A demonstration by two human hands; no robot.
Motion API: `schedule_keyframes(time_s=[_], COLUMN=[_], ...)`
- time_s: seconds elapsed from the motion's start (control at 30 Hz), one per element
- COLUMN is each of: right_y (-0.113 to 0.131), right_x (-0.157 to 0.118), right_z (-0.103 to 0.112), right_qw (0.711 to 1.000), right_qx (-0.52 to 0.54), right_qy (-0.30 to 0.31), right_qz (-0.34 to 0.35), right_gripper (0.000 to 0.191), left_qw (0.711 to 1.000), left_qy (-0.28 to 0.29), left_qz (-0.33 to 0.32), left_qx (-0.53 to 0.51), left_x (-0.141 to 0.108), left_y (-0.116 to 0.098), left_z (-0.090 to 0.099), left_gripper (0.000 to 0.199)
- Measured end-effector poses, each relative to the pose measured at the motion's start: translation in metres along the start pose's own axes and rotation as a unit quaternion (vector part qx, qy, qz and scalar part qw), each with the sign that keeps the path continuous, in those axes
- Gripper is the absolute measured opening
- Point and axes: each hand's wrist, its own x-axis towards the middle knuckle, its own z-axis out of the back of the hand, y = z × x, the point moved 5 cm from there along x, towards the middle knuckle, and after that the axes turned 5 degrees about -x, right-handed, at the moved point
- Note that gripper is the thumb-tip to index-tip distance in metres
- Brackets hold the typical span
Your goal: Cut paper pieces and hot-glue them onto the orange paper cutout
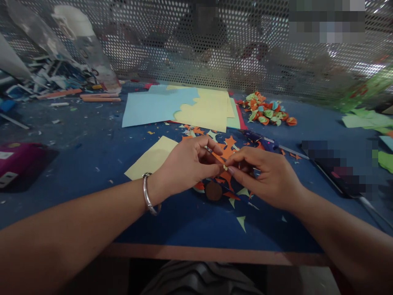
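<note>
My left hand [192, 164] and my right hand [265, 174] meet over the middle of the blue table. Between their fingertips is a tiny pale yellow piece [225, 167], pinched by the right thumb and index finger and touched by the left fingertips. Orange and pale green paper scraps [230, 147] lie beneath and around the fingers. A round brown disc [213, 191] rests just below my left fingertips. Partly behind my left hand is a pale yellow sheet [155, 157].
Blue sheets [153, 107] and yellow sheets [205, 110] lie ahead. Colourful curled paper pieces [267, 110] are piled back right, near a glue gun [264, 141]. A phone [334, 168] lies right, a magenta object [21, 162] left. A bottle [92, 53] stands by a perforated screen [190, 49].
</note>
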Motion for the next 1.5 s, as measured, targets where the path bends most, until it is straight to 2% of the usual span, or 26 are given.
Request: schedule_keyframes(time_s=[0.2, 0.53, 0.87, 1.23, 1.5], right_y=[-0.0028, -0.0010, 0.0003, -0.0001, -0.0033], right_x=[-0.0018, -0.0033, -0.0028, -0.0030, -0.0029], right_z=[0.0012, -0.0018, -0.0036, -0.0041, -0.0025], right_qw=[1.000, 1.000, 0.998, 0.998, 0.999], right_qx=[0.004, -0.011, -0.022, -0.021, -0.021], right_qy=[-0.010, -0.009, 0.008, 0.006, -0.009], right_qz=[-0.008, 0.024, 0.057, 0.065, 0.037], right_gripper=[0.011, 0.016, 0.015, 0.013, 0.011], left_qw=[1.000, 1.000, 1.000, 0.999, 1.000], left_qy=[-0.004, -0.004, -0.007, -0.002, 0.005], left_qz=[-0.006, -0.013, 0.001, 0.010, 0.027], left_qx=[0.008, 0.013, 0.025, 0.032, 0.014], left_x=[0.0002, -0.0016, -0.0012, 0.0002, 0.0020], left_y=[-0.0032, -0.0046, -0.0098, -0.0070, -0.0092], left_z=[0.0009, -0.0008, -0.0023, 0.0010, -0.0006], left_gripper=[0.030, 0.031, 0.021, 0.019, 0.022])
